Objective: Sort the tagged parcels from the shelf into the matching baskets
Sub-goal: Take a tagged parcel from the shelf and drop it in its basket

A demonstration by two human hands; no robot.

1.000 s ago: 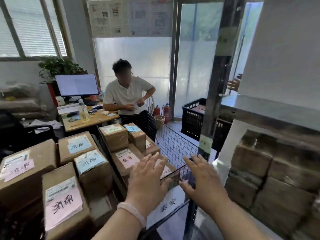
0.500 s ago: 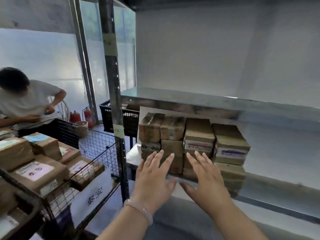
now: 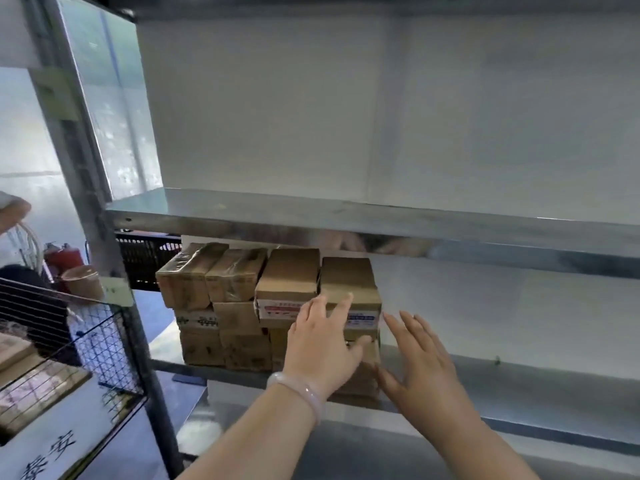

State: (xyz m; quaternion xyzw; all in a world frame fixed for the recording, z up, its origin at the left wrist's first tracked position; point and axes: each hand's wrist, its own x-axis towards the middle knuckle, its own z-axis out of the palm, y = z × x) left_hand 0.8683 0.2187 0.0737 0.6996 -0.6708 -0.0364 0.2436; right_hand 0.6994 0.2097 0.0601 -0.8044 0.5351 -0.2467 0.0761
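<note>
Both hands are spread and empty, closing in on the rightmost top box (image 3: 349,282) of the cardboard stack (image 3: 242,306) on the metal shelf (image 3: 485,372). The left hand (image 3: 320,344) lies over the front of that box, fingers reaching toward its printed label (image 3: 362,318); whether they already press on it I cannot tell. The right hand (image 3: 420,365) hangs just right of the box, palm turned toward it, not touching.

The main risk is the stack itself. This box sits on others, tight against its left neighbour (image 3: 289,277), so a pull with the right hand not yet braced could drag the neighbour forward or tip the column off the shelf's front edge. The tape-wrapped boxes at the stack's left end look slick and would slide easily if nudged. A second risk is a wrong sort: the label is half covered by the left hand, so reading it in haste may send the parcel to the wrong basket.

Counting: four boxes across the stack's top row, and about three layers (the lower right ones are hidden behind the hands, so no firm total). Left of the stack, past the shelf post (image 3: 100,237), one wire basket (image 3: 69,327) shows, with a handwritten sign (image 3: 48,455) on its front and parcels inside. On the left wrist, one pale bangle (image 3: 299,389).
</note>
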